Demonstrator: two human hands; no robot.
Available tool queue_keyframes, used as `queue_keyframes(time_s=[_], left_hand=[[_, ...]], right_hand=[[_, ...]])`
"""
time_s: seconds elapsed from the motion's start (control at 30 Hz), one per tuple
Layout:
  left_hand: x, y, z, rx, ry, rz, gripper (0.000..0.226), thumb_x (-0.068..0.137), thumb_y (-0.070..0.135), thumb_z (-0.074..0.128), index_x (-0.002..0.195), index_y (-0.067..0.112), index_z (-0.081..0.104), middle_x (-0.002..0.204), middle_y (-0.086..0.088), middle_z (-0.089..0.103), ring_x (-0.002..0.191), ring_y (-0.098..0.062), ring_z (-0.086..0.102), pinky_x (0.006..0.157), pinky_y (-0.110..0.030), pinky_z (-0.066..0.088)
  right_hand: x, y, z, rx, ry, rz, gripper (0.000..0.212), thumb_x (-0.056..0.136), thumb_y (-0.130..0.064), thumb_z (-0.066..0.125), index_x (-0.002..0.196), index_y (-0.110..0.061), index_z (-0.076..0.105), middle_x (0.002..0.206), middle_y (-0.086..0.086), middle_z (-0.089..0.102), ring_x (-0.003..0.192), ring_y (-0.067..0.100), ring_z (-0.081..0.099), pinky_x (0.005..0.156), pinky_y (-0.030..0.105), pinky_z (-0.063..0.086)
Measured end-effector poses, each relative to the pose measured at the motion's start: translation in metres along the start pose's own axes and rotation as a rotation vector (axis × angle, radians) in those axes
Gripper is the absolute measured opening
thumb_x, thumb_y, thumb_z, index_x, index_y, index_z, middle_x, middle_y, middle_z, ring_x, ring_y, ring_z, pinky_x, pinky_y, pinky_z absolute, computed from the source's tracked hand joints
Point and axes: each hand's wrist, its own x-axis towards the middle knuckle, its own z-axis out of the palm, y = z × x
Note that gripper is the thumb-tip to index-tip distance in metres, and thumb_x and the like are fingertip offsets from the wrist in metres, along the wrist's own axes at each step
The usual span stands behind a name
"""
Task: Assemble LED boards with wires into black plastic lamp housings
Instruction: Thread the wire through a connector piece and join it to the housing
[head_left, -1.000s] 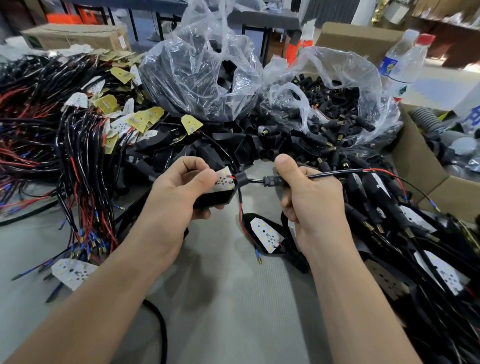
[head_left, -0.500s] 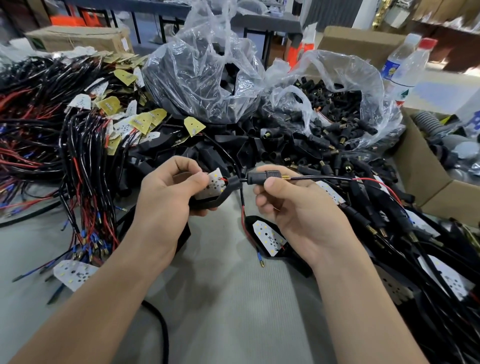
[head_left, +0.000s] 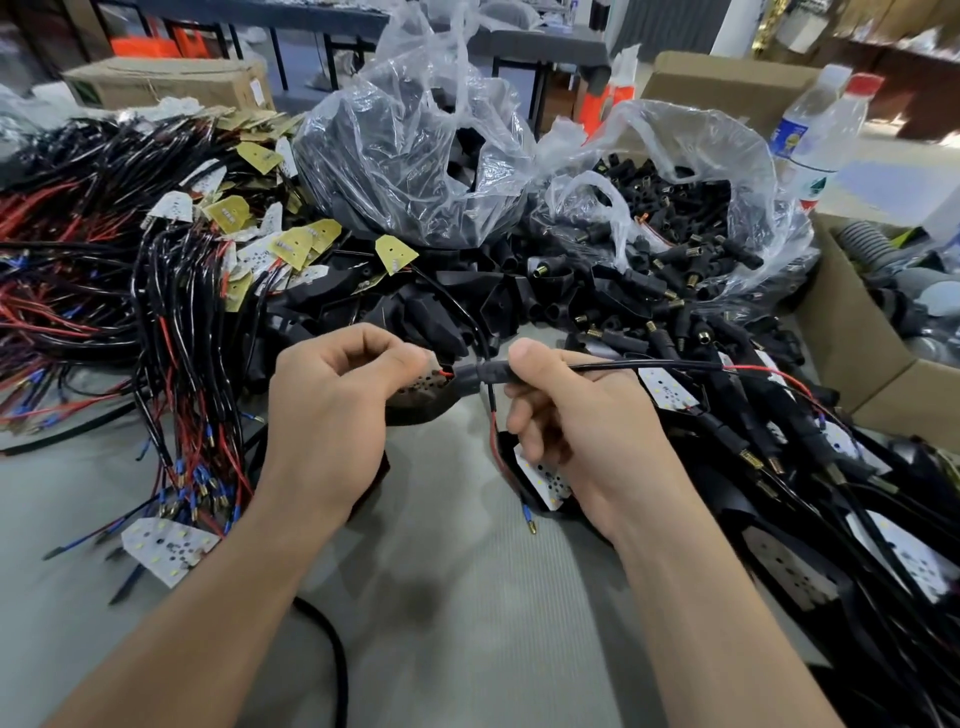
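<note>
Left hand (head_left: 332, 415) grips a black lamp housing (head_left: 415, 413) with LED board (head_left: 431, 385); right hand (head_left: 582, 421) pinches the wire sleeve (head_left: 484, 373) at its neck. A hard pull could tear the red lead (head_left: 444, 372) loose.

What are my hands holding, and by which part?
The left hand grips the black lamp housing by its left end. The right hand pinches the black sleeve on the wire, right beside the housing.

sleeve (head_left: 488, 372) slid leftward, now touching housing (head_left: 421, 410)
</note>
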Motion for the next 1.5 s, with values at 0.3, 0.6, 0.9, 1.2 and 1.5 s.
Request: queue_keyframes(time_s=[0.3,0.6,0.9,1.2,1.5], left_hand=[[0.002,-0.007,0.001,0.249,0.013,-0.089,0.014,0.073,0.045,0.068,0.071,0.035,0.078,0.067,0.006,0.073,0.068,-0.018,0.067,0.062,-0.034,0.052],[-0.007,-0.004,0.002,0.276,-0.007,0.093,0.02,0.088,0.034,0.064,0.072,0.022,0.067,0.063,0.001,0.066,0.054,-0.017,0.06,0.055,-0.032,0.049],[-0.015,0.003,0.0,0.472,0.097,0.518,0.015,0.097,0.019,0.06,0.083,0.016,0.06,0.064,0.01,0.059,0.065,-0.014,0.057,0.054,-0.016,0.039],[-0.012,0.005,0.002,0.321,0.057,0.393,0.017,0.096,0.026,0.062,0.08,0.023,0.064,0.067,0.002,0.062,0.059,-0.018,0.055,0.05,-0.018,0.038],[-0.012,0.0,0.002,0.307,0.021,0.239,0.02,0.088,0.032,0.06,0.072,0.025,0.068,0.063,0.0,0.066,0.058,-0.019,0.057,0.051,-0.021,0.04]], right_hand=[[-0.002,-0.004,-0.007,-0.007,-0.133,-0.072,0.014,0.085,-0.013,0.073,0.073,-0.011,0.067,0.071,0.014,0.065,0.051,0.019,0.054,0.045,0.024,0.038],[-0.001,-0.003,-0.009,0.027,-0.167,-0.028,0.006,0.078,-0.013,0.071,0.077,-0.008,0.068,0.072,0.014,0.066,0.052,0.018,0.054,0.046,0.022,0.038],[-0.005,-0.007,-0.001,-0.156,-0.004,0.089,0.055,0.088,-0.051,0.064,0.046,-0.017,0.055,0.039,0.005,0.041,0.033,0.018,0.03,0.044,0.026,0.018],[-0.005,-0.008,-0.006,-0.209,-0.097,-0.022,0.05,0.077,-0.059,0.067,0.053,-0.015,0.064,0.044,0.008,0.05,0.042,0.019,0.039,0.04,0.022,0.027],[-0.005,-0.01,-0.013,-0.423,-0.159,-0.02,0.047,0.077,-0.049,0.067,0.049,-0.013,0.063,0.044,0.014,0.047,0.039,0.018,0.033,0.039,0.022,0.025]])
